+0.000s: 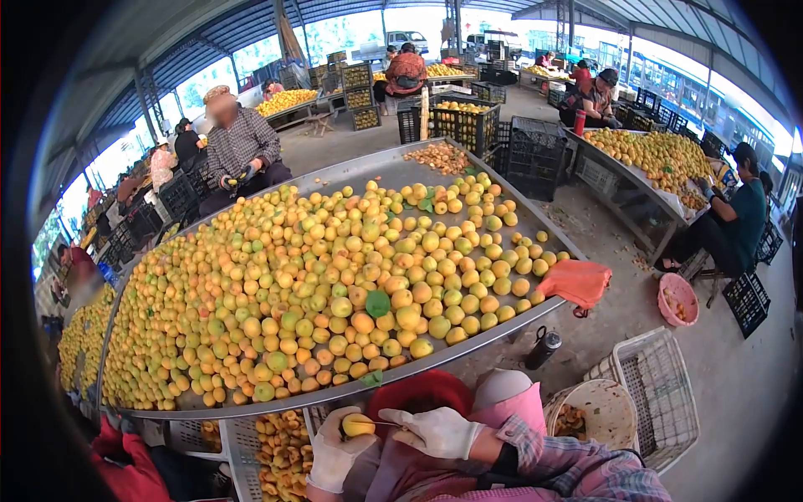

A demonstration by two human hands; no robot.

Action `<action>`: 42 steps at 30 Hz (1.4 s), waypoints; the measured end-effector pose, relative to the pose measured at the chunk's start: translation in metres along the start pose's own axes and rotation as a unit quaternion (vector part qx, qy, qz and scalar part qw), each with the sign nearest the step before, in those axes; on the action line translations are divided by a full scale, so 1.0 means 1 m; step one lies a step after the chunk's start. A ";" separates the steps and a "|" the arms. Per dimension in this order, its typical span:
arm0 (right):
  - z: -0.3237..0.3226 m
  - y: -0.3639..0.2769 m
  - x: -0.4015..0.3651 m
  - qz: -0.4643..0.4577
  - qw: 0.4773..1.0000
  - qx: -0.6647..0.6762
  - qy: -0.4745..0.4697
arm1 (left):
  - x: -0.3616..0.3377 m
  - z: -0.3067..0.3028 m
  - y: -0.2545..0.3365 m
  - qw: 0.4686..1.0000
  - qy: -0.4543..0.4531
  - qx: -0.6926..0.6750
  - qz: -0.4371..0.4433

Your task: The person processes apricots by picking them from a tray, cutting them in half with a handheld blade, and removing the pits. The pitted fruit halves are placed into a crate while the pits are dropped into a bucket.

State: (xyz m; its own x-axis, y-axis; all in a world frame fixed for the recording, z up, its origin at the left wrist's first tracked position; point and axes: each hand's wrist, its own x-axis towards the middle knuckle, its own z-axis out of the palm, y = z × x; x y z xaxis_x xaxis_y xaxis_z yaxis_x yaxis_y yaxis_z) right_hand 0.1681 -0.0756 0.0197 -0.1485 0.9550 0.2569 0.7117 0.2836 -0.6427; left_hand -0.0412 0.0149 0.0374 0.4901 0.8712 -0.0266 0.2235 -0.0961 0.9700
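A yellow apricot (358, 425) is held in my left hand (336, 448), which wears a white glove. My right hand (439, 432), gloved too, is closed round a thin tool whose metal shaft (385, 422) reaches to the fruit. Both hands are over my lap, in front of a red basin (422, 391). Just beyond them a metal-topped table (477, 339) bears a large heap of yellow-orange apricots (276, 293), with a green leaf (378, 303) among them.
Crates of opened fruit (283, 448) stand below left. At right are a bucket (602, 410), a white crate (661, 385), a black bottle (544, 347) and an orange-red bag (577, 283). A co-worker (242, 151) sits across the table; another's red sleeve (125, 468) is near at left.
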 end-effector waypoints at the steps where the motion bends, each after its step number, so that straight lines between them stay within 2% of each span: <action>1: -0.001 0.001 0.000 -0.002 1.000 0.001 -0.001 | 0.000 0.001 0.000 1.000 0.003 0.001 0.000; 3: 0.001 0.003 -0.001 -0.007 1.000 0.015 0.011 | 0.000 0.002 -0.005 0.999 0.016 0.002 -0.028; 4: 0.003 0.004 -0.001 0.006 1.000 0.015 0.002 | 0.001 0.003 -0.008 0.998 0.027 0.057 -0.004; 6: -0.003 0.001 -0.002 0.036 0.999 0.019 -0.017 | 0.004 0.007 -0.009 0.999 0.022 0.032 0.031; 8: -0.004 -0.001 -0.002 0.003 0.998 0.051 0.032 | 0.002 0.005 -0.002 1.000 0.006 0.024 0.010; 10: -0.003 0.002 -0.004 0.034 0.997 0.076 -0.008 | 0.003 0.005 -0.001 1.000 -0.011 -0.007 0.000; 11: -0.006 -0.001 -0.003 0.023 0.997 0.075 -0.009 | 0.001 0.006 0.005 1.000 0.003 -0.005 -0.010; 14: -0.005 -0.002 -0.002 0.003 0.997 0.078 -0.005 | -0.001 0.006 0.021 0.999 -0.035 -0.028 -0.003; 16: -0.008 -0.005 -0.001 0.002 0.997 0.074 0.000 | -0.001 0.006 0.021 0.998 -0.053 0.025 -0.003; 20: -0.003 -0.004 0.000 0.004 0.998 0.055 -0.001 | -0.002 0.006 0.028 0.997 -0.061 -0.025 -0.035; 22: -0.001 -0.005 0.000 0.001 0.997 0.074 0.029 | -0.001 0.007 0.029 0.994 -0.055 0.090 -0.003; 23: -0.001 -0.005 0.000 0.003 0.997 0.074 0.027 | -0.001 0.008 0.026 0.995 -0.055 0.088 -0.005; 25: -0.005 -0.006 0.000 0.037 0.997 0.063 -0.037 | 0.001 0.012 0.019 0.993 0.003 0.092 0.067; 26: -0.005 -0.007 0.001 0.038 0.997 0.063 -0.038 | 0.001 0.012 0.019 0.994 0.003 0.091 0.066; 28: -0.005 -0.009 0.001 0.035 0.997 0.071 -0.021 | 0.001 0.013 0.021 1.000 -0.021 -0.019 -0.002; 32: -0.002 -0.008 0.001 0.056 0.997 0.043 -0.030 | 0.000 0.018 0.023 0.992 -0.021 -0.122 -0.022; 35: 0.000 -0.007 0.002 0.051 0.997 0.053 -0.021 | 0.000 0.017 0.022 0.993 -0.026 -0.113 -0.016; 37: 0.004 -0.006 0.002 0.016 0.999 0.005 0.036 | 0.001 0.018 0.019 0.996 -0.014 -0.086 0.029; 38: 0.004 -0.008 0.003 0.017 0.999 0.005 0.036 | 0.001 0.018 0.022 0.996 -0.014 -0.086 0.028; 40: 0.001 -0.016 0.005 0.095 0.994 -0.055 -0.026 | 0.000 0.018 0.038 0.986 -0.027 0.158 0.045; 41: 0.002 -0.015 0.004 0.096 0.994 -0.054 -0.026 | 0.000 0.020 0.029 0.986 -0.028 0.158 0.044; 42: 0.003 -0.012 0.004 0.093 0.994 -0.053 -0.026 | 0.002 0.022 0.014 0.996 -0.035 0.081 0.024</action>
State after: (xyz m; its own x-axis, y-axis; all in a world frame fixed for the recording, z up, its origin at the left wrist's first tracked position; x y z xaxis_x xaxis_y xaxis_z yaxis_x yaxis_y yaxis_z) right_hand 0.1569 -0.0746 0.0263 -0.0398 0.9940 0.1016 0.7981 0.0928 -0.5954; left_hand -0.0185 0.0048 0.0453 0.5603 0.8283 -0.0043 0.3282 -0.2173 0.9193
